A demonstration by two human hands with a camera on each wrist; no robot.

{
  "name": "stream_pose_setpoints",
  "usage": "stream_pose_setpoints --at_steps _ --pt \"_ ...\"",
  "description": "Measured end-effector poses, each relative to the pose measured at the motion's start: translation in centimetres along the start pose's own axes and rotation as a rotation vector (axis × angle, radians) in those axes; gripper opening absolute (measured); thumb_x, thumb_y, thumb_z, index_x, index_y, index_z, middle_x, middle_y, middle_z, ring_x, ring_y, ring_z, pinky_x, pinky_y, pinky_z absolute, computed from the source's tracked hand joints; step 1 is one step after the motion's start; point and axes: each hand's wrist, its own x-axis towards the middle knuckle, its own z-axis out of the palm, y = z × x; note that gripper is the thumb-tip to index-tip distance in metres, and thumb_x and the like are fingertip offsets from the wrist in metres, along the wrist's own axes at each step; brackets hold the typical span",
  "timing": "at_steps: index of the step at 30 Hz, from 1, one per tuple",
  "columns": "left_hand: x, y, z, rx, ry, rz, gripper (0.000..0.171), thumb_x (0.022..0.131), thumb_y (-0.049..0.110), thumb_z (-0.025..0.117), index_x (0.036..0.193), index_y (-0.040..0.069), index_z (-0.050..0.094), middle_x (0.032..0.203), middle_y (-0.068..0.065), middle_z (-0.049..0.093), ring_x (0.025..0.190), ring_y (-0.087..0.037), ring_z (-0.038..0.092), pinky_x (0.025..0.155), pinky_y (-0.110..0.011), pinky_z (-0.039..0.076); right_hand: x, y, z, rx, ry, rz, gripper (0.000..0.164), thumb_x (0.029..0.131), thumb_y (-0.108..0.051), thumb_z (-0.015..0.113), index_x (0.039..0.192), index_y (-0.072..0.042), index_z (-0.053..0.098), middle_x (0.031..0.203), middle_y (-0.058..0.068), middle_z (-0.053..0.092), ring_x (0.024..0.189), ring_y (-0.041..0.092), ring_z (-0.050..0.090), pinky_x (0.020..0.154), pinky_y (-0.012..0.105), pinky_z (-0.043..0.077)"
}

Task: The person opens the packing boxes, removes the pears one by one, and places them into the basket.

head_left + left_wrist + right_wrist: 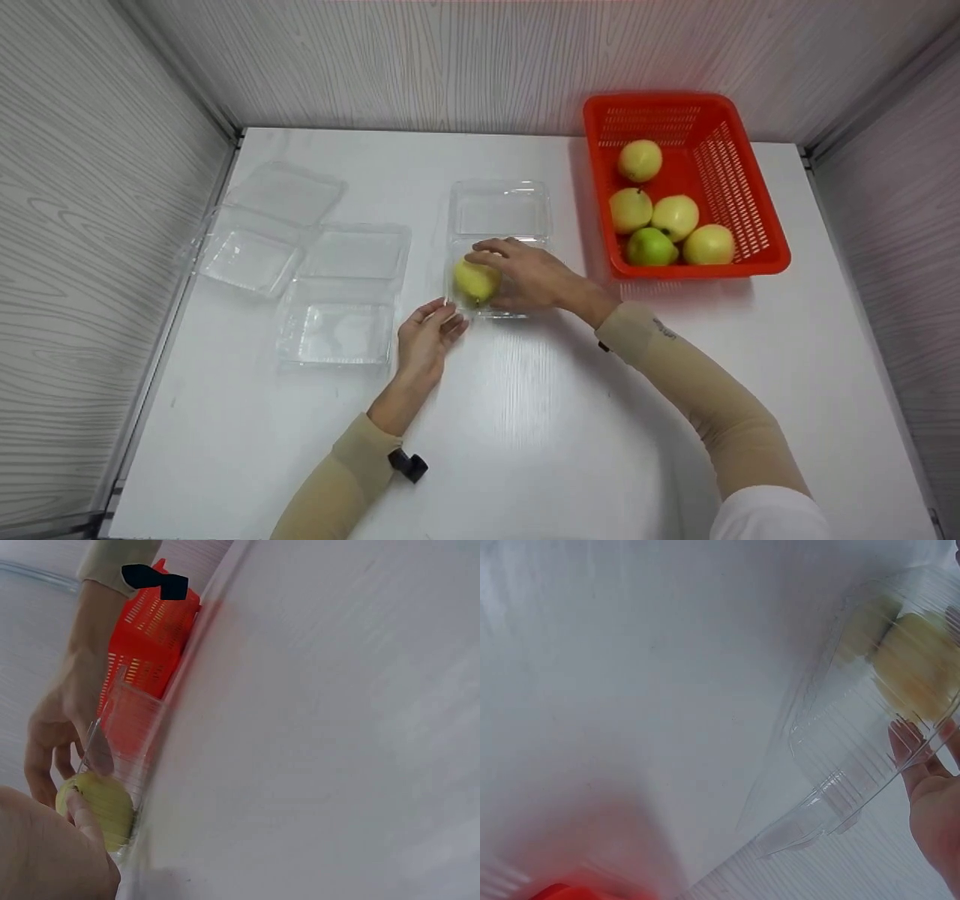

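In the head view a yellow pear [476,280] lies in the near half of an open clear plastic clamshell box [501,212]. My right hand [534,274] holds the pear, its fingers curled over the far and right sides. At the near left corner my left hand [427,339] pinches the box's edge between thumb and fingers. The left wrist view shows the pear [109,814] between both hands, with a left-hand digit [84,817] in front of it. Through the ribbed plastic in the right wrist view, the pear [915,664] is partly blurred, with right-hand fingers [907,742] below it.
Two more open clear clamshell boxes lie to the left, one nearer [341,330] and one farther back [251,259], their edges overlapping. A red plastic basket [769,240] at the back right holds several yellow pears [675,217] and a green one [649,247]. Grey panels surround the white table [525,450].
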Motion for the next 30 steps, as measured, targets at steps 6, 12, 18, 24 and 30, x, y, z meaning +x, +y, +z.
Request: stream_pose_setpoints --at_steps 6,12,18,24,30 --pt "-0.17 0.0 -0.06 0.013 -0.012 -0.001 0.024 0.102 0.0 0.064 0.124 -0.002 0.056 0.108 -0.009 0.065 0.085 -0.014 0.07 0.084 -0.026 0.067 0.58 -0.12 0.46 -0.074 0.002 -0.01 0.074 0.092 -0.05 0.077 0.156 -0.027 0.049 0.161 0.002 0.05 0.147 0.03 0.051 0.111 0.055 0.058" --pt "-0.05 -0.02 0.09 0.016 0.006 -0.002 0.022 0.101 -0.001 0.065 0.122 -0.002 0.058 0.105 -0.008 0.065 0.084 -0.014 0.07 0.082 -0.026 0.067 0.83 -0.17 0.81 -0.07 -0.015 -0.019 0.072 0.092 -0.046 0.079 0.156 -0.027 0.05 0.161 0.004 0.05 0.147 0.033 0.05 0.11 0.057 0.058" --pt "0.07 -0.05 0.1 0.015 0.017 -0.005 0.022 0.101 -0.001 0.065 0.121 -0.002 0.058 0.103 -0.009 0.066 0.083 -0.015 0.07 0.081 -0.027 0.067 0.91 -0.15 0.82 -0.052 -0.003 -0.016 0.07 0.09 -0.044 0.082 0.152 -0.026 0.055 0.157 0.004 0.053 0.144 0.032 0.053 0.112 0.056 0.056" --pt "0.02 0.05 0.21 -0.007 0.028 -0.001 0.021 0.1 -0.004 0.065 0.119 -0.003 0.058 0.1 -0.009 0.068 0.08 -0.015 0.07 0.078 -0.027 0.067 0.7 -0.03 0.76 -0.041 0.009 -0.023 0.069 0.09 -0.047 0.081 0.15 -0.026 0.056 0.154 0.005 0.055 0.142 0.032 0.054 0.114 0.057 0.055" --pt "-0.06 0.14 0.1 -0.007 0.006 0.005 0.02 0.1 -0.003 0.065 0.119 -0.002 0.058 0.105 -0.012 0.067 0.081 -0.015 0.07 0.08 -0.026 0.067 0.38 -0.01 0.4 -0.049 0.015 -0.026 0.069 0.089 -0.047 0.082 0.15 -0.027 0.056 0.154 0.005 0.055 0.141 0.031 0.055 0.11 0.056 0.058"
